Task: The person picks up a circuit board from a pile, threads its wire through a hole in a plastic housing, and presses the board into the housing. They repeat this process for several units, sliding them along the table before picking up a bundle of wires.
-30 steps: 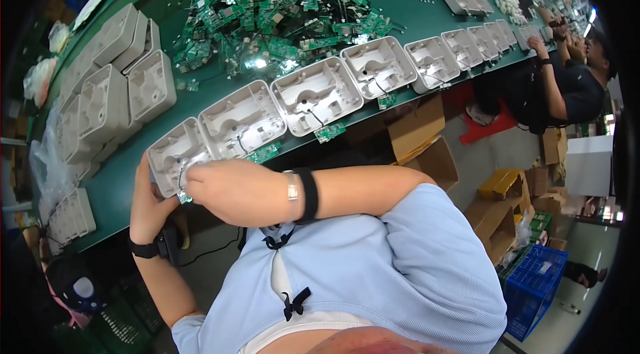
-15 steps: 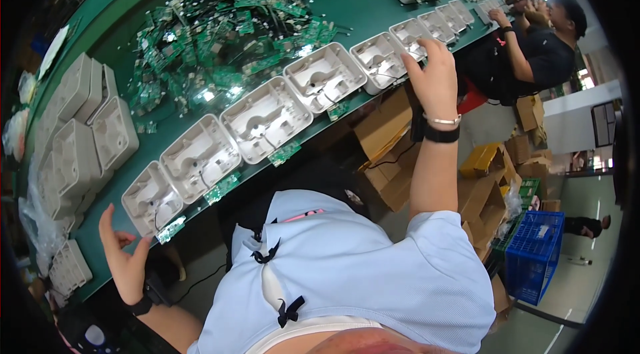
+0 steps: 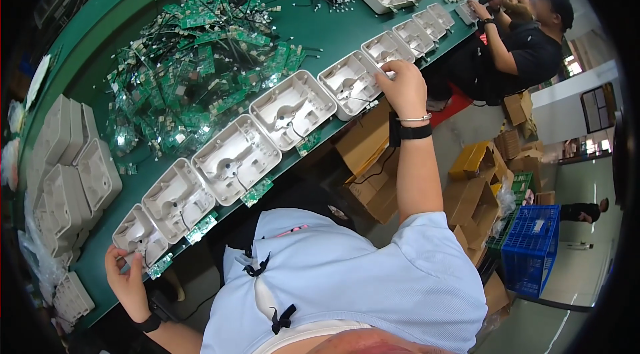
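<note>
The left hand (image 3: 127, 284) is curling at the end of the leftmost white housing (image 3: 141, 239) while the right hand (image 3: 405, 91) is bending over a farther housing (image 3: 349, 86) (whether either is gripping, I cannot tell), apparently bracing the row (image 3: 293, 106) lining the green table (image 3: 320, 31).

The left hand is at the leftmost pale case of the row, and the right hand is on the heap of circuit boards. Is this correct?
Not quite: the head view shows the right hand by the row's fifth case from the left, not on the heap of circuit boards. The rest holds.
</note>
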The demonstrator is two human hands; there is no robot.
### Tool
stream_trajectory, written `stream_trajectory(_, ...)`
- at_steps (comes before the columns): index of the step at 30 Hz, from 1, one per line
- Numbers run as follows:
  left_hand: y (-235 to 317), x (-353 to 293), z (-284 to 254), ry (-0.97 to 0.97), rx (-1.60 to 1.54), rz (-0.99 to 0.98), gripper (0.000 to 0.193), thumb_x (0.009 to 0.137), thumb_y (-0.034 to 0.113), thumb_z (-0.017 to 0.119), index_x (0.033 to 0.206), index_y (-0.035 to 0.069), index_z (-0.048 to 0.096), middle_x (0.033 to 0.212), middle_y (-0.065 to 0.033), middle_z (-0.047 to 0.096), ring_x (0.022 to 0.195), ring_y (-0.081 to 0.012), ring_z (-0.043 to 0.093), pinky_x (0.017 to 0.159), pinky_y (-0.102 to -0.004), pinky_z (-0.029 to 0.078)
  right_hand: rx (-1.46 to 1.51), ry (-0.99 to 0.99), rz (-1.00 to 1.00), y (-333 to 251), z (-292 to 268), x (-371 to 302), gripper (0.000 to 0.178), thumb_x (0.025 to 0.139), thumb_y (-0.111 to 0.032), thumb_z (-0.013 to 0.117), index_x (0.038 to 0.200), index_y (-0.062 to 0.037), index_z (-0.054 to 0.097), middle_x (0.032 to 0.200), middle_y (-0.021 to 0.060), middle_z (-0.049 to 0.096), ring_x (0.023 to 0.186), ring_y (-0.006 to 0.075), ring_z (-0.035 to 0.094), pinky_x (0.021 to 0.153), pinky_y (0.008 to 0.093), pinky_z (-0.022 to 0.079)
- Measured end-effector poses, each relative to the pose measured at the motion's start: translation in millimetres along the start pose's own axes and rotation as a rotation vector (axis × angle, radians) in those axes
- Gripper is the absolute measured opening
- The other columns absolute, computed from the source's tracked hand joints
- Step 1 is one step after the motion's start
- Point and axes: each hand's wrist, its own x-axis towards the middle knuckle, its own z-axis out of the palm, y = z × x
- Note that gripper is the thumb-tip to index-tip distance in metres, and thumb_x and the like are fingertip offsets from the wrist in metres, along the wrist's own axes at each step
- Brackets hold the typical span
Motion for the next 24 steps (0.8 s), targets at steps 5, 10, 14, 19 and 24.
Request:
stream_trajectory(5,-21,10,2,0.026,0.094,0.102,0.029,0.091,0.001,0.076,0.115,0.003,0.06,0.133,-0.006,0.059,0.09,-0.0118,0.051,0.078,-0.0262,0.048,-0.017,0.056,0.023,20,6,16,0.024,0.084,-0.029,0.078,0.096,-0.0083,0.081,0.099,0.0141,0.077,0.098,0.0365,0.072,0.084,0.0446,0.058)
stream_trajectory(10,-16,8,1,0.049,0.164,0.152,0.029,0.092,0.002,0.074,0.118,0.004,0.06,0.128,-0.0034,0.061,0.087,-0.0104,0.049,0.076,-0.0253,0.048,-0.051,0.065,0.159,57,14,51,0.026,0.083,-0.032,0.079,0.096,-0.0092,0.082,0.099,0.0145,0.078,0.095,0.0368,0.073,0.085,0.0441,0.059)
stream_trajectory(14,-4,5,2,0.045,0.073,0.034,0.033,0.093,0.003,0.074,0.123,0.005,0.061,0.124,-0.0016,0.061,0.088,-0.0103,0.05,0.077,-0.0251,0.047,-0.1,0.097,0.212,94,22,76,0.027,0.083,-0.034,0.079,0.096,-0.0108,0.082,0.1,0.0149,0.078,0.095,0.0371,0.074,0.086,0.0447,0.059)
stream_trajectory(19,0,-1,-6,0.05,0.062,-0.08,0.036,0.093,0.003,0.074,0.127,0.004,0.062,0.123,-0.0003,0.061,0.089,-0.01,0.051,0.079,-0.0247,0.047,-0.184,0.118,0.239,138,28,101,0.028,0.084,-0.036,0.079,0.101,-0.0138,0.082,0.104,0.0156,0.078,0.1,0.0382,0.074,0.089,0.0457,0.059)
stream_trajectory(24,-8,0,-8,-0.01,-0.015,-0.037,0.04,0.092,-0.002,0.072,0.13,0.004,0.062,0.128,-0.0014,0.063,0.098,-0.0103,0.056,0.085,-0.0241,0.048,-0.057,0.298,-0.041,81,-1,76,0.022,0.093,-0.023,0.076,0.108,-0.0067,0.078,0.103,0.0149,0.076,0.093,0.034,0.072,0.085,0.0418,0.056)
